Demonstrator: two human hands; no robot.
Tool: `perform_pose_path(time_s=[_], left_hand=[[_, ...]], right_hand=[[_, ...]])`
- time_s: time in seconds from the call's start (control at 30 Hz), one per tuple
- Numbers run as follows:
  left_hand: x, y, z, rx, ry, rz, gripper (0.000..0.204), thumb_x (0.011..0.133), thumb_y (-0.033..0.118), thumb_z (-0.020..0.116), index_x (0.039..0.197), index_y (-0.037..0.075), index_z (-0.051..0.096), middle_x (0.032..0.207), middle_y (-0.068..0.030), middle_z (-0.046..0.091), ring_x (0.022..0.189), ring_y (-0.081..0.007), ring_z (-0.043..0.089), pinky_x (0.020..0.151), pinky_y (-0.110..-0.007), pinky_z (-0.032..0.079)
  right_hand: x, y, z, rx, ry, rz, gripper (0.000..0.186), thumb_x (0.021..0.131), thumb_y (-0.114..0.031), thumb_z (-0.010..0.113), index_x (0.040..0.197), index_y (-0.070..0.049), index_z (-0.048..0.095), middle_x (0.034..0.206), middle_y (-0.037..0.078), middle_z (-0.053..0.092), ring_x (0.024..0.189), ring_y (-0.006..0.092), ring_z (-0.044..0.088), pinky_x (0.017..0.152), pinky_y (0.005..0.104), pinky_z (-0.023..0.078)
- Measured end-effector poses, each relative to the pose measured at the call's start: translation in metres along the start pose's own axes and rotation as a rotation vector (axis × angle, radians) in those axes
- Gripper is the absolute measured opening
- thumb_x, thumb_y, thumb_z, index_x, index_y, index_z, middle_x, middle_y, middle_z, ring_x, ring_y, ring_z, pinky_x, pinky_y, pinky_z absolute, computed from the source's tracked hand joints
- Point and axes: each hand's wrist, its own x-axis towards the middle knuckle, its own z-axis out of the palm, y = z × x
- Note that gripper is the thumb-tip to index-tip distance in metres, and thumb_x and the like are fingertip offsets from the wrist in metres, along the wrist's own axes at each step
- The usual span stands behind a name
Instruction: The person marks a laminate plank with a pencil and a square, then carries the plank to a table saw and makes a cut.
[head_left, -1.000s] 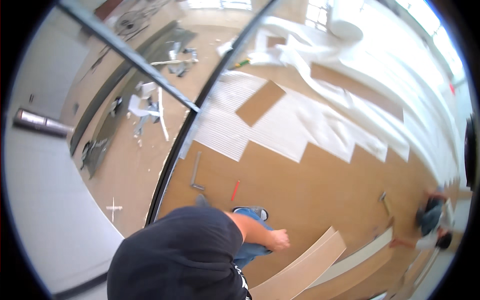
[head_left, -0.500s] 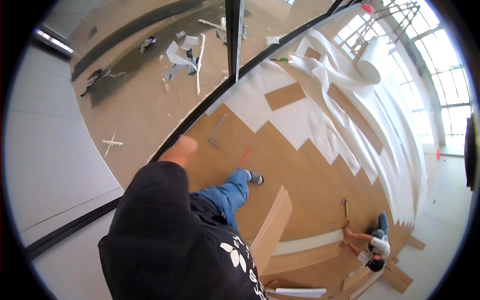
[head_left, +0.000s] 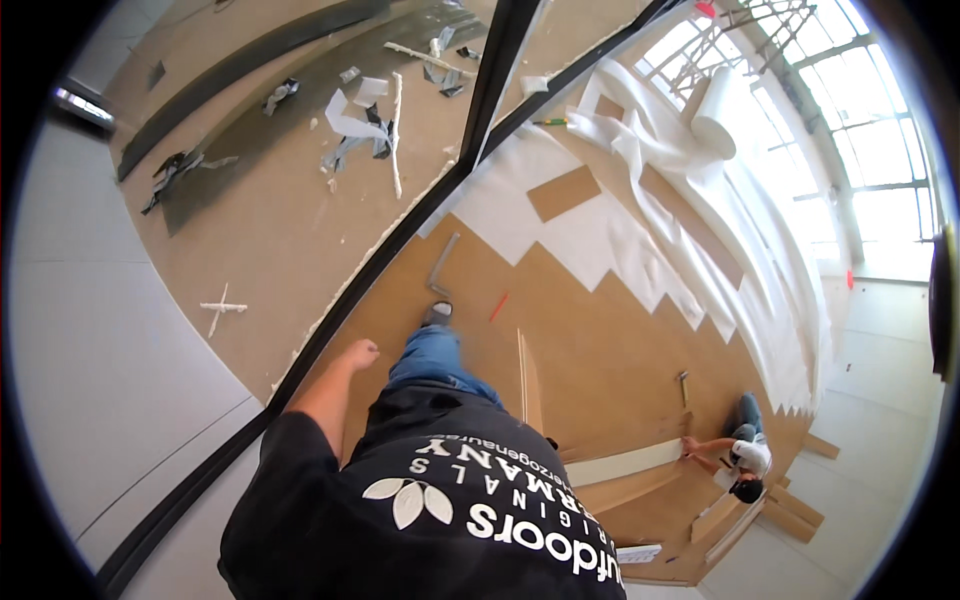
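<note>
My left hand hangs beside my left leg, its fingers curled in with nothing seen in them. A wood-look floor plank stands out past my right side, seen almost edge-on. My right hand is out of sight behind my torso, so its hold on the plank cannot be seen. Ahead of my foot, a bent metal bar lies on the laid brown floor. A thin red stick, perhaps a pencil, lies to its right.
A co-worker crouches at right, hands at a pale plank; a hammer lies nearby. White underlay borders the stepped floor edge, with a loose plank on it. A dark frame runs along my left.
I have stepped forward, my visible foot now close to the bent bar. My left hand has lowered toward my side. The plank at my right has swung to a more edge-on angle.
</note>
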Motion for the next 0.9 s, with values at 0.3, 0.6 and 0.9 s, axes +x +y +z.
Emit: perform_pose_path(time_s=[0.3, 0.6, 0.9], left_hand=[[0.067, -0.042, -0.11, -0.155, 0.291, -0.324, 0.023, 0.088, 0.021, 0.058, 0.092, 0.006, 0.074, 0.097, -0.0223, 0.071, 0.097, -0.0394, 0.069, 0.085, -0.048, 0.054], [0.24, 0.253, -0.179, -0.173, 0.325, -0.062, 0.031, 0.091, 0.029, 0.062, 0.113, 0.01, 0.071, 0.111, -0.0152, 0.072, 0.108, -0.0329, 0.068, 0.091, -0.041, 0.053], [0.34, 0.425, -0.204, -0.374, 0.167, -0.091, 0.031, 0.092, 0.026, 0.064, 0.116, 0.008, 0.071, 0.098, -0.012, 0.075, 0.089, -0.0235, 0.073, 0.081, -0.037, 0.057]], right_hand=[[0.01, -0.136, -0.046, 0.013, -0.022, 0.038, 0.077, 0.101, -0.066, 0.043, 0.113, 0.006, 0.07, 0.109, 0.02, 0.072, 0.106, 0.0269, 0.064, 0.093, 0.0426, 0.047], [0.097, -0.24, -0.159, 0.097, -0.069, 0.14, 0.078, 0.101, -0.066, 0.042, 0.116, 0.006, 0.069, 0.112, 0.02, 0.072, 0.109, 0.0272, 0.064, 0.096, 0.0426, 0.046], [0.201, -0.403, -0.365, 0.122, -0.151, 0.148, 0.079, 0.101, -0.067, 0.041, 0.119, 0.005, 0.069, 0.115, 0.02, 0.072, 0.112, 0.0275, 0.064, 0.098, 0.0426, 0.045]])
